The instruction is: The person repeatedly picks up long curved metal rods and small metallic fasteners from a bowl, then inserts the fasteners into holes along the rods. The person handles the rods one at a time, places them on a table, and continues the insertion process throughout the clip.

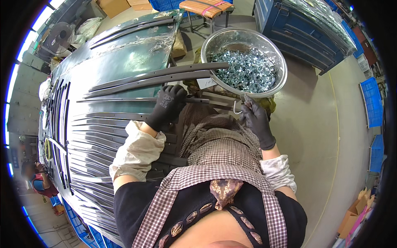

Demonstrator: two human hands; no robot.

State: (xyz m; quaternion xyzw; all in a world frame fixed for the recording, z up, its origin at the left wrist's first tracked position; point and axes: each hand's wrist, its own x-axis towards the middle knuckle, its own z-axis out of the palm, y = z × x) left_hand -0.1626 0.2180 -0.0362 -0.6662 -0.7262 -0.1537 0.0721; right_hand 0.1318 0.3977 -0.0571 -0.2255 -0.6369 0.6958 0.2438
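Note:
My left hand [168,105], in a black glove, is closed around a narrow dark strip [199,100] near its end, which juts past the table's edge. In the fingers of my right hand [258,123], also gloved in black, are small metal pieces; a bent silver hook [236,108] sticks out to their left. What else these fingers hold is too small to make out. Just beyond my right hand stands a large metal bowl [282,76], lined with clear plastic and full of small shiny metal clips [244,68]. Two wider dark strips [165,77] with holes lie beyond my left hand, their ends reaching the bowl.
Many dark strips [97,142] lie in rows on the green-topped table [136,58] at my left. A stool [206,7] and a blue metal bin [297,33] stand beyond the bowl. Blue crates [371,101] line the far right. Another person [41,182] is at the far left.

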